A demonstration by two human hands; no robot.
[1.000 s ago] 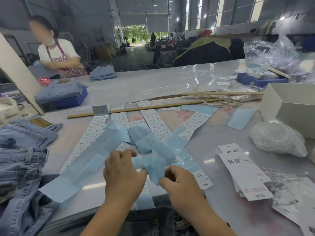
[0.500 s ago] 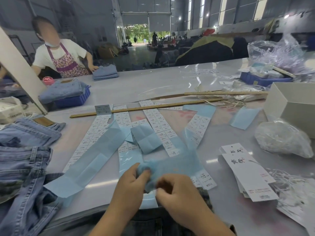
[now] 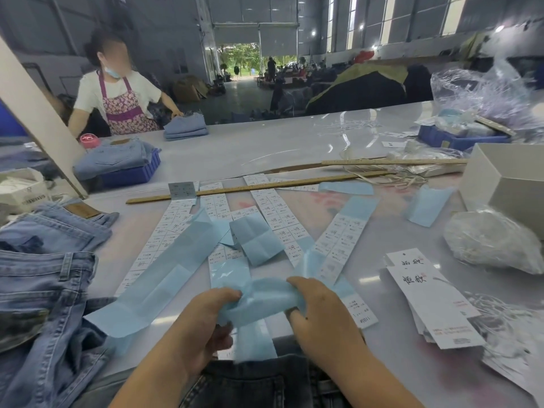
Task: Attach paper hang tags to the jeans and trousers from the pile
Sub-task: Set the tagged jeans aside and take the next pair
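My left hand [image 3: 203, 328] and my right hand [image 3: 321, 313] both grip a crumpled strip of light blue backing paper [image 3: 262, 295] near the table's front edge. Dark jeans [image 3: 259, 384] lie under my wrists at the bottom. A pile of light blue jeans [image 3: 38, 287] sits at the left. White paper hang tags [image 3: 429, 295] are stacked at the right. Several white sticker strips [image 3: 276, 213] and more blue backing strips [image 3: 164, 275] are spread over the middle of the table [image 3: 265, 148].
Two wooden rulers [image 3: 259, 187] lie across the table beyond the strips. A white box [image 3: 506, 184] and a plastic bag [image 3: 494, 242] stand at right, and blue trays [image 3: 129, 175] hold folded jeans. A person in an apron [image 3: 117, 95] stands at the far left.
My hands have pulled the blue backing paper toward me and bunched it up between them. The person at the far side has reached out to a folded stack of jeans.
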